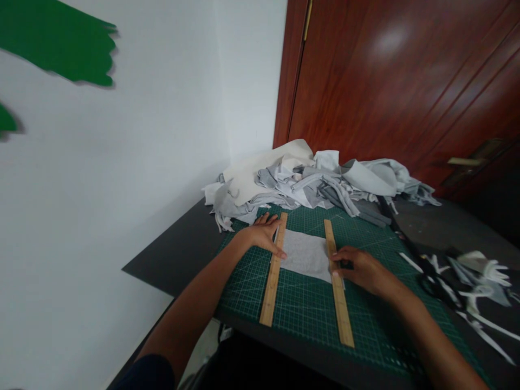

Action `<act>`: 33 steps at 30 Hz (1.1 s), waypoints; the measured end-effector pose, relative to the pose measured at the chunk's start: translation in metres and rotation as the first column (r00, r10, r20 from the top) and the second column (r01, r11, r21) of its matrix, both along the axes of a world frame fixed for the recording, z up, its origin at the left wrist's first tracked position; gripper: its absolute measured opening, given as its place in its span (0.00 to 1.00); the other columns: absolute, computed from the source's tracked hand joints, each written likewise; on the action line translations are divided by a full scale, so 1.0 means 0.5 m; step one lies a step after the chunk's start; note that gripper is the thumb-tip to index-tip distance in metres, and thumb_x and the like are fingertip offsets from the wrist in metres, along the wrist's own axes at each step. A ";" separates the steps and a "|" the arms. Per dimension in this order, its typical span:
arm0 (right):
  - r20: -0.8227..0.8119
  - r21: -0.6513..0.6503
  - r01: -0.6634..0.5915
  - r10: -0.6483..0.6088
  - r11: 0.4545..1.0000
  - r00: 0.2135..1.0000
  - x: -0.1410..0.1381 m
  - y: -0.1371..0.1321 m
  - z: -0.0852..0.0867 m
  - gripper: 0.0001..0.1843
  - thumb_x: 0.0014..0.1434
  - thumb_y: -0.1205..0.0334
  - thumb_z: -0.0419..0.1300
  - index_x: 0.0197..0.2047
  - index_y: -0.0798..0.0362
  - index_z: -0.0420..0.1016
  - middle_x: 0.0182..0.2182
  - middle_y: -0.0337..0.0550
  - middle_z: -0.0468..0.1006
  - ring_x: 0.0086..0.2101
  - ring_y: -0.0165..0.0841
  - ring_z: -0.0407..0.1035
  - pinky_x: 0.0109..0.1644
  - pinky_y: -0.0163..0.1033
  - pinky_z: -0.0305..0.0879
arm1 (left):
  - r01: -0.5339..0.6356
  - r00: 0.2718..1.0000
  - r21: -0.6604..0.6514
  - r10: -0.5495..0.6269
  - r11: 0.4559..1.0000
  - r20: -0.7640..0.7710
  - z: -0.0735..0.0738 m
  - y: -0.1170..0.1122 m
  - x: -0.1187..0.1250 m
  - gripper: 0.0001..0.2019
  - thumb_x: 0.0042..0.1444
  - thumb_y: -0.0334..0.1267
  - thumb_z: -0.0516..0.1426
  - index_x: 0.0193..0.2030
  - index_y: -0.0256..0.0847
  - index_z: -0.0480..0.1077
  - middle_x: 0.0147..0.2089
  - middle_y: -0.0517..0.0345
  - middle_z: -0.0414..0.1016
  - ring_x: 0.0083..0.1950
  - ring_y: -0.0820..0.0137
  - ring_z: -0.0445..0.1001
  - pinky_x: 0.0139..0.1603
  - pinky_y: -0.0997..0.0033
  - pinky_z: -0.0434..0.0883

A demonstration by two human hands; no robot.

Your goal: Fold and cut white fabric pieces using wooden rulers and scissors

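A piece of light grey cloth (304, 252) lies flat on a green gridded cutting mat (300, 303). One wooden ruler (270, 292) rests along its left edge, and a second wooden ruler (342, 314) lies along its right edge. My left hand (264, 235) is spread over the left ruler's upper part, its thumb on the wood and its fingers apart. Curled at the right ruler's edge, my right hand (359, 268) has its thumb and fingertips on the wood. A narrow strip of cloth shows beyond each ruler.
Heaped grey and white fabric scraps (300, 181) cover the table's back against the wall and the reddish wooden door (385, 81). Black-handled scissors (441, 287) lie at the right, beside white strips and scraps (487, 276). The dark table's left corner (134, 268) meets the wall.
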State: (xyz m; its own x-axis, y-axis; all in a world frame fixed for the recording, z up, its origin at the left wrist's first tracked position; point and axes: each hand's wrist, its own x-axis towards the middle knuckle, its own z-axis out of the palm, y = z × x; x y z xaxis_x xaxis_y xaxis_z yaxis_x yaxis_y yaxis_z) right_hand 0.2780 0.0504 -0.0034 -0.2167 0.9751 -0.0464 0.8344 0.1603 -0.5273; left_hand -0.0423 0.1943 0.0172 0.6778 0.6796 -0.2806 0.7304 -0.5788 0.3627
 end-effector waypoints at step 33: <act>-0.094 0.199 -0.004 0.024 0.980 0.995 -0.014 -0.008 0.018 0.14 0.66 0.50 0.58 0.42 0.49 0.80 0.44 0.48 0.80 0.43 0.42 0.75 0.49 0.45 0.71 | 0.009 0.999 0.003 -0.009 1.000 -0.052 0.023 -0.007 0.005 0.71 0.30 0.68 0.68 0.78 0.41 0.40 0.80 0.43 0.27 0.78 0.40 0.25 0.75 0.42 0.39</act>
